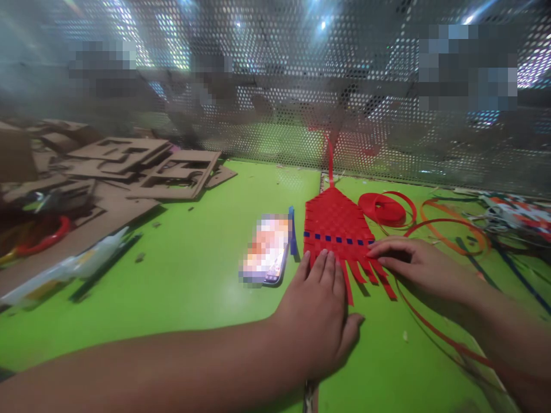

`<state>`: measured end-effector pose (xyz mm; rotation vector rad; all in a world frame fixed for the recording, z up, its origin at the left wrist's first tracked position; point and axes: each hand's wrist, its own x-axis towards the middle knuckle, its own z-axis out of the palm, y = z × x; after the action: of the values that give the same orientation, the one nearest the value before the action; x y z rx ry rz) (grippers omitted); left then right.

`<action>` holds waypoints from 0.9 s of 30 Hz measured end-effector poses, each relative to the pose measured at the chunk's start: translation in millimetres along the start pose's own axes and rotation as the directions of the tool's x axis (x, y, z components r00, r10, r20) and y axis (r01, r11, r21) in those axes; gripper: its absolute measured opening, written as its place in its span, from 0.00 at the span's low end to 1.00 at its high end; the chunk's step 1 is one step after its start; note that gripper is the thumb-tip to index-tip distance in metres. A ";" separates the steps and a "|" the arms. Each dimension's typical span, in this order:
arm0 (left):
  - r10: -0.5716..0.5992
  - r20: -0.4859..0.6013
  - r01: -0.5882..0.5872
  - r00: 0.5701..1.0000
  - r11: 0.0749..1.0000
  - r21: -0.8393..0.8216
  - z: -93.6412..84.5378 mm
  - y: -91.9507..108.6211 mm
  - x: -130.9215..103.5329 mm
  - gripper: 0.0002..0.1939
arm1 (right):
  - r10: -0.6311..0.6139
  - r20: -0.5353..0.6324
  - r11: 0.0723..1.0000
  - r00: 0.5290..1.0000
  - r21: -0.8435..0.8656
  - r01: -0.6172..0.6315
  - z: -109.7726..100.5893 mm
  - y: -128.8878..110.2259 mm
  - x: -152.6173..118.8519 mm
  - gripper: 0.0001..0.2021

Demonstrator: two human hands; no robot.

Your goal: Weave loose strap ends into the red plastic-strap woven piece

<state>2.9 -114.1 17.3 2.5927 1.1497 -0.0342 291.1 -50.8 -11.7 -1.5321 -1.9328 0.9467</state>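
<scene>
1. My left hand [316, 310] lies flat, fingers extended, on one red woven panel [338, 215], over its loose ends [357, 271], on the green tabletop [202, 241]
2. My right hand [413, 261] touches its right edge; I can't tell if I'm pinching
3. Seven blue squares [338, 240] cross it; one smartphone [267, 250] beside

White lights glare through the perforated panel [279, 97] behind the desk [206, 241]; its left side looks blurred and stretched, faint shadows underlie the red strips [388, 285], mosaic obscures the phone [278, 268].
</scene>
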 end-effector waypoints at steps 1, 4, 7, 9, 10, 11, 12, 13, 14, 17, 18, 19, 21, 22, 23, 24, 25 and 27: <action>-0.001 -0.001 0.001 1.000 1.000 0.002 0.2 -0.1 -0.1 0.43 | 0.003 0.011 1.000 1.000 -0.002 -0.003 -0.9 -0.4 0.2 0.15; 0.002 -0.009 -0.002 1.000 1.000 0.002 0.9 -0.4 0.0 0.43 | 0.022 0.047 1.000 0.999 0.010 -0.023 -3.5 -1.2 1.0 0.16; 0.005 0.000 -0.005 1.000 1.000 -0.001 0.9 -0.6 0.5 0.43 | 0.026 0.046 1.000 0.999 0.011 -0.026 -2.9 0.0 2.2 0.16; 0.004 0.005 -0.004 1.000 1.000 -0.001 0.4 -0.4 0.9 0.43 | 0.032 0.023 0.999 0.999 0.020 -0.033 -0.4 1.5 2.4 0.15; 0.003 0.007 -0.003 1.000 1.000 -0.001 0.1 -0.2 1.0 0.43 | 0.038 0.011 0.999 0.999 0.031 -0.038 1.0 2.1 2.1 0.14; 0.001 0.010 -0.001 1.000 1.000 -0.001 -0.1 -0.1 1.0 0.43 | 0.044 0.002 0.998 0.999 0.043 -0.045 2.3 2.4 1.6 0.14; -0.001 0.014 0.001 1.000 1.000 -0.001 -0.3 0.0 1.0 0.43 | 0.049 -0.007 0.997 0.999 0.053 -0.048 3.2 2.5 1.1 0.14; -0.002 0.016 0.002 1.000 1.000 -0.002 -0.4 0.0 0.9 0.43 | 0.049 -0.011 0.997 0.999 0.058 -0.049 3.6 2.2 0.5 0.14; -0.002 0.016 0.002 1.000 1.000 -0.004 -0.4 0.0 0.8 0.44 | 0.048 -0.010 0.997 0.999 0.059 -0.047 3.5 1.7 0.1 0.14; -0.004 0.008 0.004 1.000 1.000 -0.008 -0.2 -0.1 0.4 0.44 | 0.047 0.020 0.998 0.999 0.047 -0.048 0.9 -0.5 0.3 0.16; -0.005 0.009 0.005 1.000 1.000 -0.007 -0.2 -0.2 0.3 0.44 | 0.047 0.030 0.998 0.998 0.042 -0.048 0.0 -0.9 0.8 0.16; -0.005 0.012 0.005 1.000 1.000 -0.005 -0.1 -0.4 0.3 0.44 | 0.047 0.035 0.998 0.998 0.036 -0.048 -0.7 -1.1 1.4 0.17; -0.003 0.015 0.003 1.000 1.000 0.002 0.2 -0.5 0.2 0.44 | 0.049 0.030 0.998 0.998 0.023 -0.050 -1.0 -0.6 2.4 0.17; -0.001 0.011 0.001 1.000 1.000 0.004 0.5 -0.5 0.2 0.44 | 0.048 0.022 0.999 0.999 0.018 -0.049 -1.0 -0.2 2.8 0.17; 0.000 0.006 0.000 1.000 1.000 0.006 0.8 -0.4 0.2 0.44 | 0.045 0.013 0.999 0.999 0.011 -0.046 -0.9 0.2 2.9 0.17; 0.002 0.000 -0.002 1.000 1.000 0.008 1.2 -0.3 0.2 0.44 | 0.043 0.010 0.999 0.999 0.004 -0.043 -0.9 0.3 2.8 0.17; 0.001 -0.006 -0.001 1.000 1.000 0.011 1.6 -0.2 0.2 0.44 | 0.038 0.014 0.999 0.999 0.000 -0.038 -1.1 0.1 2.6 0.17; -0.003 -0.009 0.003 1.000 1.000 0.013 2.2 0.0 0.2 0.43 | 0.033 0.035 0.999 0.999 0.005 -0.033 -2.1 -1.6 2.0 0.17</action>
<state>3.2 -114.5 15.2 2.6051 1.1602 -0.0306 291.2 -48.6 -9.1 -1.5584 -1.9327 0.9977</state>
